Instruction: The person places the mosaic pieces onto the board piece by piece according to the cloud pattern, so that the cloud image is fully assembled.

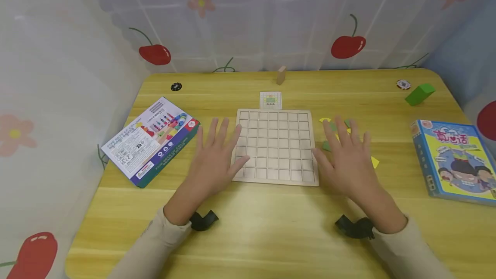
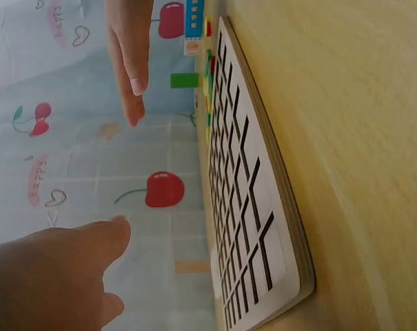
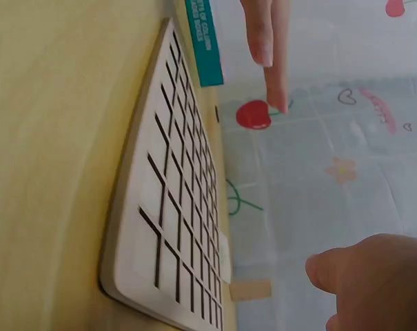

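A square wooden grid board (image 1: 278,146) lies on the table between my two hands. My left hand (image 1: 215,160) is held over the board's left edge, fingers spread and holding nothing. On the other side my right hand (image 1: 346,160) spreads its fingers over a small group of yellow and green pieces, partly hiding them; a yellow piece (image 1: 374,162) shows beside it. Both wrist views show the hands raised above the level of the board (image 2: 253,186). Behind the board lies a small card (image 1: 271,100) printed with a coloured grid pattern.
A bead game box (image 1: 151,141) lies at the left, a blue and yellow card game box (image 1: 457,160) at the right. Farther back are a green block (image 1: 420,94), a wooden block (image 1: 281,75), a black chip (image 1: 176,86) and a white-and-black chip (image 1: 403,84).
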Demonstrator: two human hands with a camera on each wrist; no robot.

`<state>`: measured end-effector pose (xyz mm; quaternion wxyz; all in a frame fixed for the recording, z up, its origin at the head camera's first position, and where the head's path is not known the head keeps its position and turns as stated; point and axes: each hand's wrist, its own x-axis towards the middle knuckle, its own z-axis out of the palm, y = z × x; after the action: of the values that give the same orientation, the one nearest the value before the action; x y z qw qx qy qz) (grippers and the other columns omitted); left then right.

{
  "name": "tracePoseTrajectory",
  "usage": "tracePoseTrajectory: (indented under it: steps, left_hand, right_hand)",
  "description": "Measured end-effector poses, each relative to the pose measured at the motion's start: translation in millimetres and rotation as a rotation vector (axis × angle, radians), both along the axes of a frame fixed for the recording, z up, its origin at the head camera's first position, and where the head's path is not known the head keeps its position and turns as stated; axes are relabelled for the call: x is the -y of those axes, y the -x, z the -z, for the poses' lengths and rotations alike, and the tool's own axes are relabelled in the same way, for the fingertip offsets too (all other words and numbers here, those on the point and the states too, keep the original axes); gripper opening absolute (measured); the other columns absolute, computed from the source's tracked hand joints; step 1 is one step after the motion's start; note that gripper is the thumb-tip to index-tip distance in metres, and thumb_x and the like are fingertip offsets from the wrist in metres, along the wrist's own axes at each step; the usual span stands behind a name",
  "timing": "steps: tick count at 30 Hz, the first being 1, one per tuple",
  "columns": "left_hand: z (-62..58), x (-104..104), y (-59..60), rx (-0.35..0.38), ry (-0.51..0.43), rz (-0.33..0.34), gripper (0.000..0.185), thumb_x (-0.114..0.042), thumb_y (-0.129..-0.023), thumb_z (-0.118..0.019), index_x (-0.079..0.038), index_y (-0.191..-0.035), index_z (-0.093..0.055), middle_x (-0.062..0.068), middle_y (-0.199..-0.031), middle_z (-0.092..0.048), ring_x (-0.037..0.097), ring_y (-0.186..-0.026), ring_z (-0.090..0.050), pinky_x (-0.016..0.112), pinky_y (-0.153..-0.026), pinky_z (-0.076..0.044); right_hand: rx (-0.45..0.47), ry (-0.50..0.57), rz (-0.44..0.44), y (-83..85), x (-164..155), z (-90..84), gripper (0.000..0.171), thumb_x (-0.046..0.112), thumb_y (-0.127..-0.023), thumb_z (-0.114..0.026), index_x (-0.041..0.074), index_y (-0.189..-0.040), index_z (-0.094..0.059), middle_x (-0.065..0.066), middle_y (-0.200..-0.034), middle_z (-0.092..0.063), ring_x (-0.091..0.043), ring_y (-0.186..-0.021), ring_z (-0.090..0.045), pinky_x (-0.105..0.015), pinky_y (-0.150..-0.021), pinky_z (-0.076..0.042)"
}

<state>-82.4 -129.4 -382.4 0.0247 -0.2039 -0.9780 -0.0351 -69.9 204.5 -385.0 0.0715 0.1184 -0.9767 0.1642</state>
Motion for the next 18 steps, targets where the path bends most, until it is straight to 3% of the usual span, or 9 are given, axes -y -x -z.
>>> tracePoseTrajectory:
  steps: [3, 6, 9, 12, 15, 18]
  left_hand:
    - [0.0, 5.5, 9.4, 0.001, -0.01, -0.018, 0.079, -0.067, -0.102, -0.034, -0.023, -0.166, -0.019, 0.015, -0.169, -0.014, 0.036, -0.156, 0.001, 0.065, -0.118, -0.001]
    - [3.3, 12.2, 21.3, -0.004, -0.05, -0.026, 0.077, -0.063, -0.103, -0.041, -0.022, -0.165, -0.024, 0.014, -0.167, -0.02, 0.036, -0.155, -0.005, 0.065, -0.118, -0.008]
    - [9.4, 19.2, 32.6, -0.025, -0.115, -0.018, 0.071, -0.054, -0.103, -0.05, -0.018, -0.162, -0.033, 0.013, -0.163, -0.032, 0.035, -0.154, -0.014, 0.062, -0.117, -0.016]
    - [18.7, 26.3, 40.3, -0.053, -0.19, -0.013, 0.065, -0.045, -0.102, -0.057, -0.015, -0.157, -0.042, 0.013, -0.153, -0.048, 0.035, -0.148, -0.03, 0.058, -0.115, -0.027]
    - [29.9, 32.1, 45.6, -0.055, -0.301, -0.023, 0.06, -0.041, -0.1, -0.063, -0.015, -0.152, -0.052, 0.012, -0.132, -0.062, 0.032, -0.129, -0.05, 0.052, -0.105, -0.041]
    - [41.4, 37.5, 51.0, -0.012, -0.431, -0.043, 0.055, -0.043, -0.098, -0.067, -0.017, -0.146, -0.059, 0.006, -0.101, -0.065, 0.024, -0.094, -0.058, 0.042, -0.082, -0.048]
  right_hand:
    - [-0.003, 0.044, 0.022, 14.5, -13.8, -6.8, 0.07, 0.037, -0.103, -0.061, 0.004, -0.158, -0.034, -0.029, -0.161, -0.023, -0.053, -0.15, -0.009, -0.076, -0.11, -0.002]
    - [0.005, 0.07, 0.072, 30.8, -28.7, -10.7, 0.061, 0.027, -0.1, -0.067, 0.0, -0.151, -0.046, -0.031, -0.151, -0.038, -0.054, -0.138, -0.033, -0.073, -0.107, -0.024]
    - [0.047, 0.071, 0.107, 47.5, -45.2, -10.6, 0.047, 0.022, -0.099, -0.069, 0.0, -0.139, -0.06, -0.027, -0.124, -0.059, -0.045, -0.099, -0.059, -0.059, -0.079, -0.048]
    - [0.132, 0.053, 0.097, 61.8, -62.3, -6.4, 0.039, 0.022, -0.099, -0.07, 0.001, -0.132, -0.066, -0.017, -0.092, -0.062, -0.031, -0.066, -0.053, -0.043, -0.054, -0.041]
    - [0.221, 0.056, 0.081, 72.5, -75.1, -2.1, 0.038, 0.023, -0.098, -0.071, 0.003, -0.13, -0.067, -0.011, -0.079, -0.057, -0.026, -0.061, -0.048, -0.038, -0.052, -0.037]
    - [0.293, 0.059, 0.083, 79.9, -81.7, 0.6, 0.038, 0.026, -0.098, -0.071, 0.006, -0.131, -0.067, -0.009, -0.079, -0.056, -0.026, -0.065, -0.05, -0.039, -0.056, -0.039]
